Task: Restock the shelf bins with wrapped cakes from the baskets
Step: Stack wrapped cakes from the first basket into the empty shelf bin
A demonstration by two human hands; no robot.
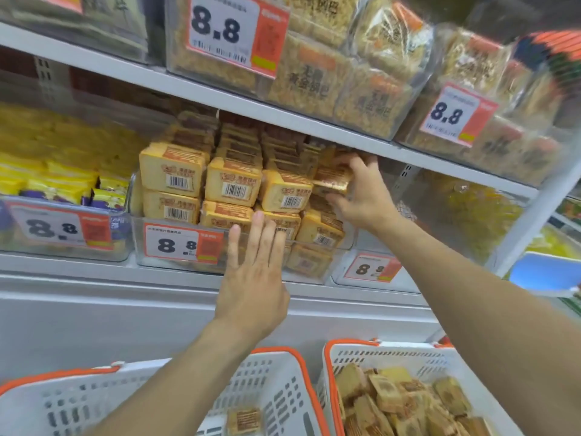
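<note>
Right hand (361, 190) raised gripping wrapped cake (331, 180), left hand (254, 278) flat

Grey metal shelves (195, 89) carry white-and-orange price tags (232, 29), with a slotted upright (404, 180) behind.

We see the clear shelf bin (239, 247) at the centre of the middle shelf (94, 278), with wrapped cakes (232, 184) stacked in rows inside it and a price tag (184, 243) on its front wall; our left hand (254, 278) lies flat against that front at 6 o'clock from the stack, while our right hand (361, 193) holds one cake (333, 180) against the stack's 3 o'clock side. A neighbouring bin (63, 234) sits at 9 o'clock, and the upper shelf (283, 118) with more bins runs across at 12 o'clock. Below, at 6 o'clock, two baskets stand side by side: the left basket (276, 391) with a single cake (245, 420) in it, and the right basket (408, 357) with many.
</note>
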